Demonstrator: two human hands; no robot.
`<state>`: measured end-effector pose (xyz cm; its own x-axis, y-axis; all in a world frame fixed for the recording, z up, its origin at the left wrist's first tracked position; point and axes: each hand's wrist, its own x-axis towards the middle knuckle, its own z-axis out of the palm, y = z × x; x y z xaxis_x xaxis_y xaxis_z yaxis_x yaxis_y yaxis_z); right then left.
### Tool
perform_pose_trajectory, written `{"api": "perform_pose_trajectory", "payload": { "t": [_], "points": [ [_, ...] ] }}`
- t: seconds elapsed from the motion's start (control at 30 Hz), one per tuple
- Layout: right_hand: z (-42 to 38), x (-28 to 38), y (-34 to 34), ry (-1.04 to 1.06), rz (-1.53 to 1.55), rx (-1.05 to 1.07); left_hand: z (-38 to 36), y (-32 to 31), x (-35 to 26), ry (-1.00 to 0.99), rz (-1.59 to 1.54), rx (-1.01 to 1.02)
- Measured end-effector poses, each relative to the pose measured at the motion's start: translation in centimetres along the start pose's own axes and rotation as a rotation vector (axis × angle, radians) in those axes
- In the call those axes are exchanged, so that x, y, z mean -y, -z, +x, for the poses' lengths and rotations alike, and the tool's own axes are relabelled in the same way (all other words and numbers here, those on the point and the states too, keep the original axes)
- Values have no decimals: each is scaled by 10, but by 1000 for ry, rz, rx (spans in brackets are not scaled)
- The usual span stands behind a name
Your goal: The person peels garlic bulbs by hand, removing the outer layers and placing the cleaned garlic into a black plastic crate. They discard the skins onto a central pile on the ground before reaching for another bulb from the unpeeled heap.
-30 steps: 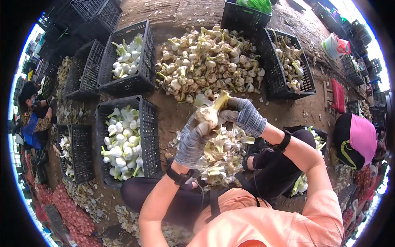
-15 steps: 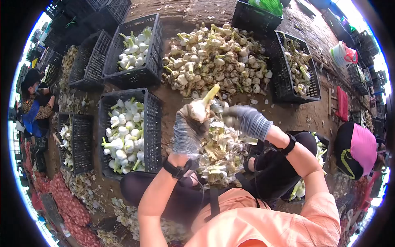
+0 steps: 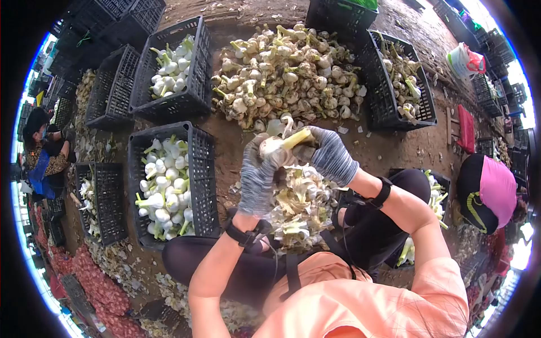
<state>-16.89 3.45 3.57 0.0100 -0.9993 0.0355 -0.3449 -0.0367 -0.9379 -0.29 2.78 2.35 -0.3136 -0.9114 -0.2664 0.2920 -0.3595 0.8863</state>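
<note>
Both hands wear grey striped gloves. My left hand is closed round a garlic bulb, whose pale stem points up and to the right. At the stem's end is my right hand, its fingers closed on the stem and loose skin. Below the hands lies a heap of peeled garlic skins between my legs. Beyond them spreads a large pile of unpeeled garlic. To the left, a black crate holds clean white bulbs.
Another crate of white bulbs stands at the upper left, and a crate of dirty garlic at the upper right. A co-worker sits at the far left. A pink and black object is at the right.
The bulb's stem has tilted from upright toward the right. My right hand, blurred before, has come nearer to the stem and closed on it. The whole view has shifted slightly.
</note>
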Motion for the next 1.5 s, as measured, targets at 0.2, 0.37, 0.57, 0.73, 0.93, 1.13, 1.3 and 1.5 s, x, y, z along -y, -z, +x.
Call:
{"api": "perform_pose_trajectory", "payload": {
  "t": [0.2,0.37,0.57,0.73,0.93,1.13,1.3,1.5],
  "points": [
    [16,-45,20,43,-518,83,0,16,-18,269,-370,356],
    [7,-34,26,-57,-954,411,7,19,-20,328,-452,286],
    [7,8,12,16,323,194,8,18,-8,222,-398,298],
    [-1,-1,9,-99,288,207,2,8,-1,16,-96,113],
    [11,-12,28,-94,-47,-20,3,12,-10,165,-158,297],
    [13,-33,38,-166,-816,427,0,9,-14,359,-719,368],
    [5,-13,47,-47,-827,347,5,19,-8,274,-695,344],
    [5,8,34,-399,538,273,3,11,-8,166,-310,346]
  ]
}}
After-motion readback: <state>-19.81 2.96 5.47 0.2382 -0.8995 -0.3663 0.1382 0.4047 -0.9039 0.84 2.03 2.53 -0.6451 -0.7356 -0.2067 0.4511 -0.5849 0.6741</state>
